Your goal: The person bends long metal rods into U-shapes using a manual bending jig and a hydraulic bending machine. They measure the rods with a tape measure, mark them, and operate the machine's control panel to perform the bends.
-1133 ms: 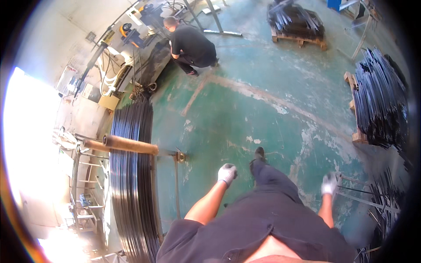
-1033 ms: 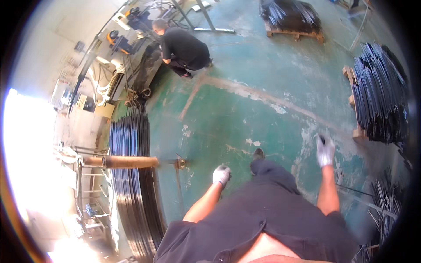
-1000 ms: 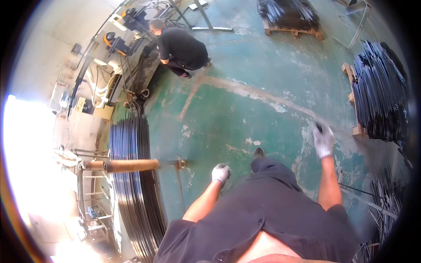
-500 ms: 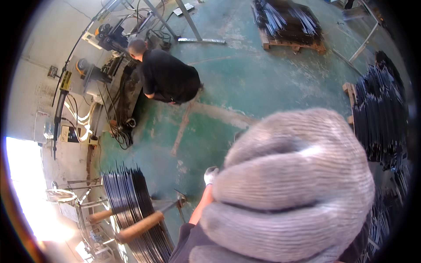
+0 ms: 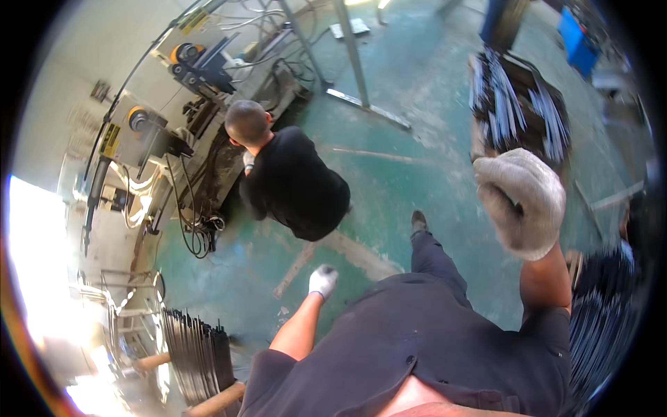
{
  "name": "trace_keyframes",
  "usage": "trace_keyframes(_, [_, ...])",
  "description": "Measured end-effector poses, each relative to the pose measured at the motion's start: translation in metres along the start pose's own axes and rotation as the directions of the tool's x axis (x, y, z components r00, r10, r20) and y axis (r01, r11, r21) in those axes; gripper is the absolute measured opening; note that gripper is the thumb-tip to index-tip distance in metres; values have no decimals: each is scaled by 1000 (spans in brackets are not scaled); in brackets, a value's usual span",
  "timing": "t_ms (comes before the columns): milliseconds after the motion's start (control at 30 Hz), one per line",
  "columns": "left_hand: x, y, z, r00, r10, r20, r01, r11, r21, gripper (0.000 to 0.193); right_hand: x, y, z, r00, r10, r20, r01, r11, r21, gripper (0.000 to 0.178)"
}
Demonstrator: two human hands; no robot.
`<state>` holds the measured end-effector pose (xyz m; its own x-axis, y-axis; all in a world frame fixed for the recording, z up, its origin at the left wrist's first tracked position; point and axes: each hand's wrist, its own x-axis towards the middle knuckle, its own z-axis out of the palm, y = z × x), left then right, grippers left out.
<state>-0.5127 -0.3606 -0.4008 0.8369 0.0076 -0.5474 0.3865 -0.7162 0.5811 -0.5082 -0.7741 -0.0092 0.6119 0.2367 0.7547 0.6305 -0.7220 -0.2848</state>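
I see my wearer's right hand [image 5: 521, 201], in a knitted off-white glove, raised close to the camera. Its fingers curl inward around a small dark hollow; I see nothing held, and from here I cannot tell whether the fingertips meet the palm. The left hand [image 5: 323, 280], in a matching white glove, hangs lower and well apart from it, fingers bent in; I cannot tell how tightly they close or whether they grip anything.

Beyond the right hand, a low dark stack [image 5: 504, 104] with thin silvery-grey strips on top sits on the floor, partly behind the glove. Nearer the body on that side, below the right hand, stands a blurred mass of long blue-black strips [image 5: 604, 333]. Below and left of the left hand is an upright bundle of thin dark rods [image 5: 198, 347], with a tan cylindrical roller [image 5: 215, 399] beside it.

Just past the left hand, a co-worker in a black top [image 5: 299, 184] crouches on the worn green floor [image 5: 392, 187], back toward me. Farther out, on the left hand's side, I see grey machinery with orange-and-black round parts [image 5: 205, 66]. Far beyond the right hand stands a bright blue box [image 5: 578, 42].
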Motion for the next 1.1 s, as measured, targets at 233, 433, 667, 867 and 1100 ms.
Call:
trace_keyframes(233, [27,2,77,962,-93,257,54,986,157,43,163,194,95,985,139,97,-150,982,112,15])
trace_keyframes(433, [110,-42,221,978,-204,-46,202,978,-56,50,351,290,238,981,-142,133,115,974,195,22])
trace_keyframes(667, [206,71,110,908,-414,63,419,903,-100,48,532,359,405,918,-29,395,4,998,64,29])
trace_keyframes(867, [320,187,-50,897,-411,-161,305,841,-447,46,687,393,547,873,-237,426,364,898,-247,30])
trace_keyframes(1100, [416,254,-151,851,-450,-272,210,766,-608,44,843,396,683,902,-260,344,316,942,-117,28])
